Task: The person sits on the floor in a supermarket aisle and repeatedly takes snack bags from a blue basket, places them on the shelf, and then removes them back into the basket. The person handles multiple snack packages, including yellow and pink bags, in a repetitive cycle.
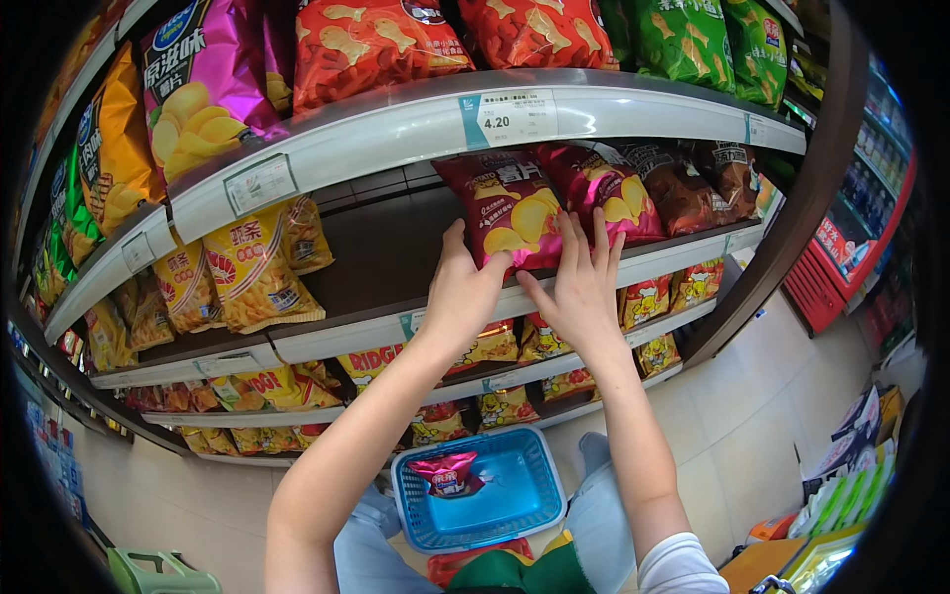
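Observation:
My left hand (464, 289) is at the lower left of a magenta potato chip bag (516, 215) on a middle shelf. Its thumb lies on the bag's bottom front, with the fingers along the left side. On the other side, my right hand (582, 297) rests spread fingers against the bag's lower right edge. A second magenta chip bag (616, 193) stands just to the right, its lower part close to my right fingertips. Below my forearms, a blue plastic shopping basket (519, 512) stands on the floor between my legs. One small magenta snack bag (447, 475) lies in it.
Brown snack bags (679, 189) fill the shelf's right end, and yellow snack bags (256, 271) its left. Overhead, a shelf edge with a price label (512, 119) carries large red bags (378, 48). A red-framed drinks cooler (831, 252) and stacked goods (853, 475) are at right.

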Available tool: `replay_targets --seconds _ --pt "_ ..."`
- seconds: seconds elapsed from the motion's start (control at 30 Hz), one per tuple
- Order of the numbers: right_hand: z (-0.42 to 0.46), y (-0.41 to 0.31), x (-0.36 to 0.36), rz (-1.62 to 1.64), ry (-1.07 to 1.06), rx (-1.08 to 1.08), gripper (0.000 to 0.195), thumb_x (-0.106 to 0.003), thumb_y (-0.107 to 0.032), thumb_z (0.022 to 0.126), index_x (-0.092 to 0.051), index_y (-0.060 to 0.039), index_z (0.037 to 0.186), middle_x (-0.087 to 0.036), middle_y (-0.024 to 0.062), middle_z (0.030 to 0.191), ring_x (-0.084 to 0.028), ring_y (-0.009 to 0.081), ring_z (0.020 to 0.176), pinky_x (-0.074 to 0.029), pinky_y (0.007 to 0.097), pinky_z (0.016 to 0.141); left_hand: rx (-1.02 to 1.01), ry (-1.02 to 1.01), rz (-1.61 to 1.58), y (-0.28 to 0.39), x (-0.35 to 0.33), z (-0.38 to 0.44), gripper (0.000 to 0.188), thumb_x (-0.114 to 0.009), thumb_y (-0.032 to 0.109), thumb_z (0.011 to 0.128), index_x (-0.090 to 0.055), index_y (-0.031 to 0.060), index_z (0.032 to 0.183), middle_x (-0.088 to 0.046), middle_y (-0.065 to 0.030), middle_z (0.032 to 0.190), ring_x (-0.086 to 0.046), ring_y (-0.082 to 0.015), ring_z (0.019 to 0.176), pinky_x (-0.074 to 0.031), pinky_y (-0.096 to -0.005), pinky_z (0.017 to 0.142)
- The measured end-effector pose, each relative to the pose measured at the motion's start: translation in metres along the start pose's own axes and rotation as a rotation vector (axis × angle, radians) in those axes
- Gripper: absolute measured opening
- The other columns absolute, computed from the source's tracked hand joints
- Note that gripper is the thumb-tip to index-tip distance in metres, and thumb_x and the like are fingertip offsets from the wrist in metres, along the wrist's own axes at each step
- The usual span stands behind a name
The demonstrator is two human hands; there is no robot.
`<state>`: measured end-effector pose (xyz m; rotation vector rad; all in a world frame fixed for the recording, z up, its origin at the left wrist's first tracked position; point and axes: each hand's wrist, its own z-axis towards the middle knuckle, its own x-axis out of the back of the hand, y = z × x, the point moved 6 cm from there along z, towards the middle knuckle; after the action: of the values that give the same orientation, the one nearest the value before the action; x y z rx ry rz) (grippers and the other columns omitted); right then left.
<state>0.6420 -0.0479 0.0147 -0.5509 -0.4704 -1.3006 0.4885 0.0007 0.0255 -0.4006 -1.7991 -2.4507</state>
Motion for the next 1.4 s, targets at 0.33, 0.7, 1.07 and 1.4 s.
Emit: replay_targets --seconds 0.33,0.7,1.07,1.4 --pt "0.004 -0.004 -0.003 -0.02 -0.009 -0.001 0.086 -0.066 -0.052 0.084 -0.038 0.007 0.14 -0.049 0.027 0.135 -0.023 0.0459 0.143 -0.008 0.0674 0.113 -0.018 0.008 -0.099 -0.014 -0.001 0.009 0.073 -0.064 0.018 0.087 -0.028 -0.0124 0.143 -0.049 -0.0283 0.136 -0.052 -0.0308 0.125 -0.04 -0.0348 0.105" --pt "0.004 -0.013 -0.004 0.169 0.053 0.005 0.065 -0.072 -0.02 0.083 -0.042 -0.0017 0.138 -0.053 0.0173 0.13 -0.029 0.0447 0.14 -0.014 0.0716 0.109 -0.162 0.09 0.038 0.015 0.006 -0.008 0.06 -0.061 0.006 0.089 -0.035 -0.011 0.141 -0.054 -0.0237 0.133 -0.055 -0.0254 0.122 -0.042 -0.033 0.103" --pt "-0.001 -0.009 0.003 0.318 0.279 0.002 0.058 -0.071 -0.008 0.082 -0.046 -0.0024 0.133 -0.058 0.0165 0.119 -0.04 0.043 0.131 -0.017 0.0695 0.11 -0.461 0.178 0.243 0.037 0.006 -0.036 0.037 -0.056 0.007 0.093 -0.055 -0.0058 0.128 -0.065 -0.029 0.11 -0.065 -0.0419 0.103 -0.052 -0.0419 0.086" --pt "-0.013 -0.025 0.03 0.658 0.217 -0.014 0.057 -0.076 -0.016 0.081 -0.05 -0.0048 0.13 -0.058 0.0176 0.121 -0.054 0.0342 0.119 -0.028 0.0542 0.112 -0.487 0.223 0.019 0.058 0.039 -0.074 0.033 -0.054 -0.004 0.093 -0.057 -0.0086 0.126 -0.066 -0.0206 0.115 -0.066 -0.0226 0.105 -0.052 -0.0307 0.09"
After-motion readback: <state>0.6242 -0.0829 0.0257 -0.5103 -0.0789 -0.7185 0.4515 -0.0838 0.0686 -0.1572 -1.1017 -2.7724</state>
